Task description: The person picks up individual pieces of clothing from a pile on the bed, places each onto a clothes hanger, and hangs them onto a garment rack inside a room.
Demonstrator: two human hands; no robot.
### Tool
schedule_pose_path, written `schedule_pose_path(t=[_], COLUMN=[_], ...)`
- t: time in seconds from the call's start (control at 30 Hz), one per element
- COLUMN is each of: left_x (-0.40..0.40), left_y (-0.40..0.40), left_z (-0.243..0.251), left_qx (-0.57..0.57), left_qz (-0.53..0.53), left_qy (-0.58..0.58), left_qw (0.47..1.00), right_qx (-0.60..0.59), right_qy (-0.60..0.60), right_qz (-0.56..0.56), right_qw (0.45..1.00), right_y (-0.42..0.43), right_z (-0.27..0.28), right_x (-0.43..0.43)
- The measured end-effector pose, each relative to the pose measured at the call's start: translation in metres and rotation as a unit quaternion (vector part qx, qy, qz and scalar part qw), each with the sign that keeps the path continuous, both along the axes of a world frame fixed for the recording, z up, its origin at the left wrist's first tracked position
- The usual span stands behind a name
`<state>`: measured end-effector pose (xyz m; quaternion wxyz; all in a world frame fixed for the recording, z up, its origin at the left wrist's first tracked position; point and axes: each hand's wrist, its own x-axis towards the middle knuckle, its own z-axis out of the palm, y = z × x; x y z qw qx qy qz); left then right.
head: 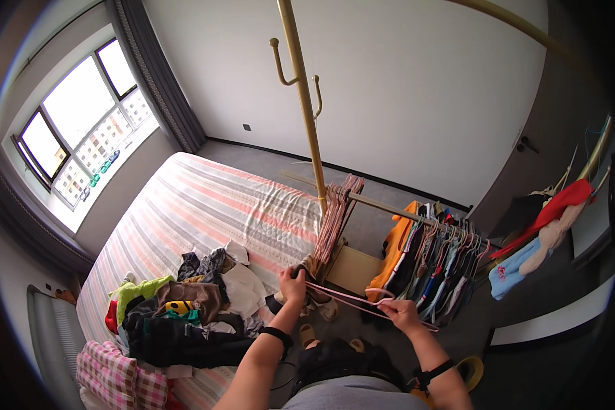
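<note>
My right hand (pixel 401 313) grips a pink clothes hanger (pixel 338 294) near its hook, holding it out in front of my body. At the hanger's other end, my left hand (pixel 293 285) is closed on a brown and dark garment (pixel 312 265); how the cloth meets the hanger is partly hidden by the hand. Just beyond, a bunch of pink hangers (pixel 333 220) hangs on the metal rail (pixel 384 204) of a gold clothes rack. Farther right on that rail hang an orange garment (pixel 397 246) and several other clothes (pixel 438 271).
A striped bed (pixel 205 200) on the left bears a heap of clothes (pixel 184 312) and a pink checked cushion (pixel 118 374). The rack's gold post (pixel 305 102) with hooks rises ahead. Red and light blue items (pixel 517 266) hang at the right. A slipper (pixel 306 334) is on the floor.
</note>
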<state>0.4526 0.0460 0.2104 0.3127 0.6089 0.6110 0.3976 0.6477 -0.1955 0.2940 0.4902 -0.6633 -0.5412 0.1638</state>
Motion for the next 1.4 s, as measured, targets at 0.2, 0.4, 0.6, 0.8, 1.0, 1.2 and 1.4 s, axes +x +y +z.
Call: schedule_pose_path(t=[0.2,0.4,0.6,0.8,1.0,1.2,1.4], left_x=[0.036,0.051,0.037,0.035,0.029,-0.014,-0.064], left_y=[-0.071,-0.101,-0.052,-0.067,-0.073,-0.027,-0.013], left_z=[0.046,0.129,0.120,0.105,0.099,0.089,0.100], left_qx=[0.099,0.144,0.339,0.175,0.154,0.051,0.048], left_qz=[-0.173,-0.429,-0.523,-0.366,-0.316,-0.307,-0.368], left_qy=[0.022,0.168,0.273,0.138,0.114,0.060,0.022], left_qw=[0.980,0.876,0.733,0.904,0.929,0.948,0.928], right_qx=[0.023,0.013,0.107,0.148,0.119,-0.061,-0.030], right_qy=[-0.036,-0.045,0.003,-0.143,-0.013,-0.099,-0.312], right_qz=[-0.037,-0.057,-0.075,-0.177,-0.065,0.108,0.027], right_qw=[0.998,0.997,0.991,0.963,0.991,0.987,0.949], right_y=[0.023,0.039,0.046,0.057,0.072,0.052,0.045], right_z=[-0.022,-0.017,0.003,-0.007,-0.032,-0.065,-0.090], right_x=[-0.018,0.007,0.008,0.003,-0.036,-0.009,0.030])
